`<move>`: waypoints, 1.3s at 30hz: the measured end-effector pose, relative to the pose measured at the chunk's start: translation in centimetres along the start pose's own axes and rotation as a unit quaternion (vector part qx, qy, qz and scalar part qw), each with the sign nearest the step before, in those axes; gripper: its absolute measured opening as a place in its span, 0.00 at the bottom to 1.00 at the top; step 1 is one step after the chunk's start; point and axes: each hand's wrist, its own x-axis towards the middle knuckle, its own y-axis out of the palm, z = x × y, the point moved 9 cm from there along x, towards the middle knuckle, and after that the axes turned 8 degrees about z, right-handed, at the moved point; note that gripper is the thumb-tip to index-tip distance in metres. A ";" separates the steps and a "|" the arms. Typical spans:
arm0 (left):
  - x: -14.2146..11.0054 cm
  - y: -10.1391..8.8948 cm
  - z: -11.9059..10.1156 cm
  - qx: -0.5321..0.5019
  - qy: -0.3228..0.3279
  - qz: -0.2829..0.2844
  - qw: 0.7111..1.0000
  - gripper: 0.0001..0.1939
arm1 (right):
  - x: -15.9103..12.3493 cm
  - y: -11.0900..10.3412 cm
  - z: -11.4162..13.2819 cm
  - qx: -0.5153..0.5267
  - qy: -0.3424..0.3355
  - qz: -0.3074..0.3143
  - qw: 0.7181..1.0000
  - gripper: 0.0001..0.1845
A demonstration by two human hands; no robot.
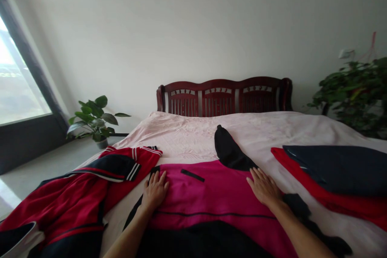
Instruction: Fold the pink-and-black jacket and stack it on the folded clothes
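Observation:
A magenta and black jacket [211,197] lies spread flat on the pink bedsheet [187,133] in front of me. My left hand [155,189] rests flat on its left part, fingers stretched out. My right hand [263,187] lies flat on its right part, fingers spread, just below a black sleeve [228,149] that points up the bed. Neither hand holds anything.
A red and navy jacket [87,193] with white stripes is heaped at the bed's left edge. A folded red and navy garment [335,177] lies at right. Behind the bed stands a dark red wooden bench [223,96]. Potted plants stand at left [93,121] and right [353,92].

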 end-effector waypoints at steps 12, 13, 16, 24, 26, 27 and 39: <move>0.3 0.6 0.1 0.010 -0.004 0.010 1.000 0.29 | 0.2 -2.0 0.1 0.055 -0.001 -0.011 0.998 0.28; 0.3 0.7 0.1 0.012 -0.006 0.018 1.000 0.29 | 0.7 -2.5 0.0 0.072 0.010 0.006 0.997 0.26; 0.5 1.0 0.2 0.019 -0.012 0.031 0.999 0.30 | 2.8 -4.4 -0.9 0.101 0.055 0.021 0.993 0.26; 1.0 1.8 0.7 0.029 -0.011 0.027 0.999 0.30 | 10.5 -4.4 -1.9 0.181 0.170 0.085 0.965 0.27; 0.9 2.1 0.8 0.034 -0.011 0.022 0.999 0.30 | 11.6 -3.6 -1.8 0.220 0.178 0.111 0.953 0.25; 0.9 2.1 0.9 0.039 -0.014 0.018 0.999 0.30 | 12.0 -3.3 -1.7 0.242 0.173 0.119 0.947 0.23; 6.7 -3.3 -0.4 0.012 0.123 0.023 0.992 0.40 | 10.0 -6.8 -1.1 0.428 0.040 0.006 0.903 0.25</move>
